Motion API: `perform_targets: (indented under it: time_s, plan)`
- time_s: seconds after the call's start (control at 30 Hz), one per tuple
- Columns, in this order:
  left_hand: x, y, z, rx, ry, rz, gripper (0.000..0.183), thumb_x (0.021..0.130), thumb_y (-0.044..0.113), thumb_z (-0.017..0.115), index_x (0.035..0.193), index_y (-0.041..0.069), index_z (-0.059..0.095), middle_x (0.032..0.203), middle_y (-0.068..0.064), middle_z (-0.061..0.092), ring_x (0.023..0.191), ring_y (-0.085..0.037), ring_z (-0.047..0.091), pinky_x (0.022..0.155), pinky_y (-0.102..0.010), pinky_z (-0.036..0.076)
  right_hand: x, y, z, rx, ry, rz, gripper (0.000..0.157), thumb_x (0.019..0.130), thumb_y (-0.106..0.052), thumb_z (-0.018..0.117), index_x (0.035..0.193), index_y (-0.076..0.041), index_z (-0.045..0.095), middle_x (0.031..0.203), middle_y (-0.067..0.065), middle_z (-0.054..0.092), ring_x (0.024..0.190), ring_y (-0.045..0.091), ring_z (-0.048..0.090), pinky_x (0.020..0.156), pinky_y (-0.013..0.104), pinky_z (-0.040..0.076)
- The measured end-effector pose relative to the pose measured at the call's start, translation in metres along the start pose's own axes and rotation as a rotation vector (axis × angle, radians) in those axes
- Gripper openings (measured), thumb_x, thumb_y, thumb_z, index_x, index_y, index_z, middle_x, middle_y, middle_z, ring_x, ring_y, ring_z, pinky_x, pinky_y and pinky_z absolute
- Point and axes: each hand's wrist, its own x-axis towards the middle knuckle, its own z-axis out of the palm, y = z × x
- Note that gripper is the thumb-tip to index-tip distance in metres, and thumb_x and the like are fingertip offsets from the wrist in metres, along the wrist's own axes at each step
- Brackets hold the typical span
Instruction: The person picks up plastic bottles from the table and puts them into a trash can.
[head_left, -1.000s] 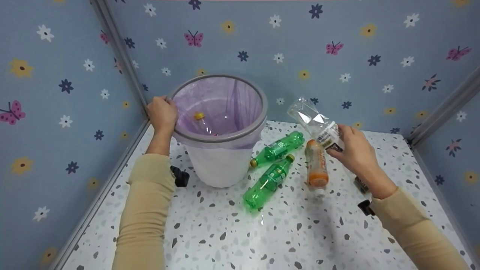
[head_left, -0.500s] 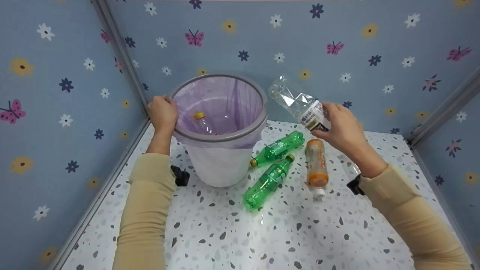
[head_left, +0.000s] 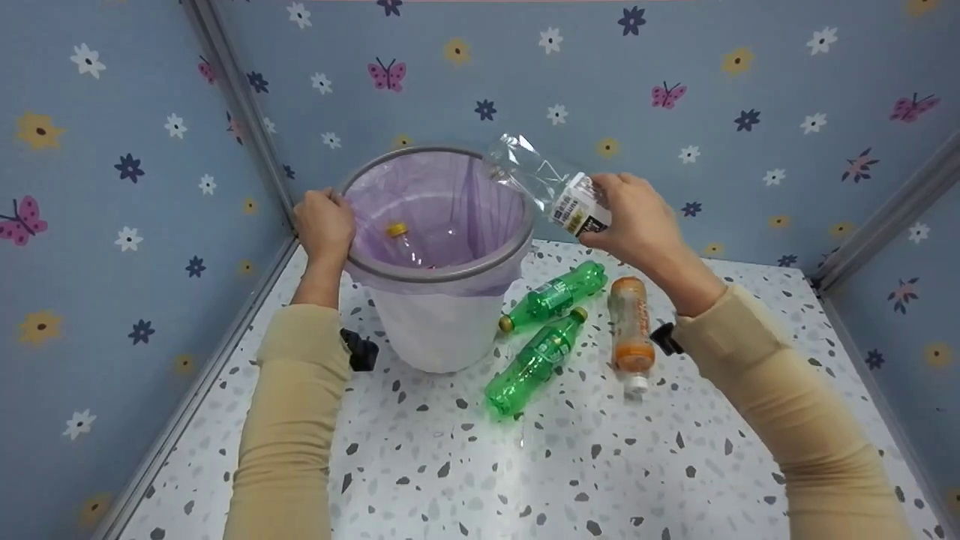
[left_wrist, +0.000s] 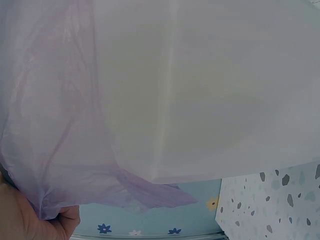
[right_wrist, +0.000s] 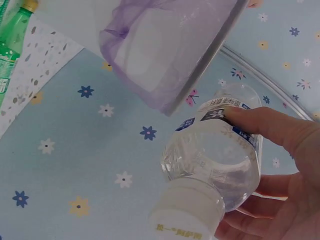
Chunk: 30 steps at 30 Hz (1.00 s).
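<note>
My left hand grips the left rim of a white trash bin, bunching its purple liner under the fingers in the left wrist view. In my right hand is a clear plastic bottle, held around its white label with the thumb on one side. Its white cap shows in the right wrist view. The bottle tilts, and its far end overlaps the bin's right rim in the head view. Inside the bin lies another clear bottle with a yellow cap.
Two green bottles lie on the speckled white tabletop, right of the bin. Beside them is an orange-labelled bottle with a white cap. Flower-patterned walls enclose the back and sides.
My right hand has carried the clear bottle left and upward, from above the orange-labelled bottle to the bin's right rim. The left hand stays on the rim.
</note>
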Motion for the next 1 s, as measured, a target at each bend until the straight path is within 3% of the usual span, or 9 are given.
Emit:
perform_targets:
  time_s: [0.5,1.0]
  plan:
    - [0.001,0.000,0.001,0.018,0.004,-0.004,0.026,0.091,0.010,0.041,0.065,0.004,0.045,0.072,-0.014,0.054,0.069,-0.025,0.047,0.066,-0.041,0.039,0.034,-0.046,0.004,-0.033,-0.003,-0.036,0.070,0.065,-0.019,0.077,0.125,-0.005,0.044,0.115,0.011,0.050,0.107,0.026,0.044,0.088,0.041,0.037]
    - [0.002,0.000,0.001,0.010,0.006,-0.011,0.031,0.090,0.010,0.041,0.060,0.008,0.036,0.064,-0.008,0.044,0.066,-0.022,0.041,0.063,-0.038,0.037,0.063,-0.085,0.019,-0.013,-0.009,-0.059,0.062,0.065,-0.020,0.074,0.121,-0.007,0.049,0.107,0.006,0.053,0.098,0.019,0.046,0.081,0.033,0.040]
